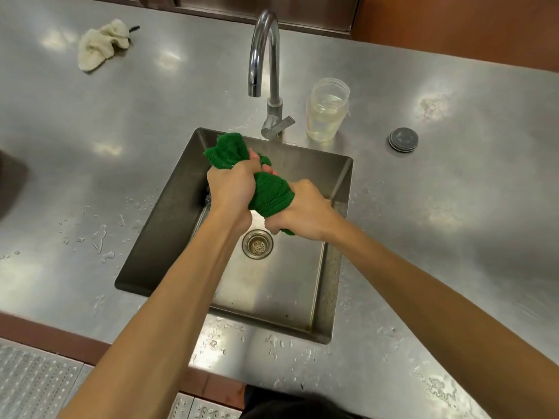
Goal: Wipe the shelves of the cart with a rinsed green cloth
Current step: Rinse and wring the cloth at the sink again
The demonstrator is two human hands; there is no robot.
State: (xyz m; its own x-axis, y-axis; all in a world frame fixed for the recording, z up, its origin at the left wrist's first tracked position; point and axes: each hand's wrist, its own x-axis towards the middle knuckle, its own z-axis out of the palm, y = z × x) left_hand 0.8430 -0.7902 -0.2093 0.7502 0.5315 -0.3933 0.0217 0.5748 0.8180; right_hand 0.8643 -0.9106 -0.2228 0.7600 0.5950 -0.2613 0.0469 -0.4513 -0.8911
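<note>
Over the steel sink (169, 225) I hold a green cloth (270, 193) twisted into a thick roll between both hands. My left hand (231, 184) grips its far end, where a loose bunch of cloth sticks out toward the sink's back left corner. My right hand (304, 211) grips the near end, with a small tip of cloth showing below the fist. The cloth hangs above the drain (257, 244). No water runs from the tap (263, 55). The cart is not in view.
A clear plastic jar (326, 111) with some liquid stands right of the tap. A round grey lid (403, 140) lies further right. A crumpled cream cloth (101, 43) lies at the back left. Water drops dot the steel counter (90, 131) around the sink.
</note>
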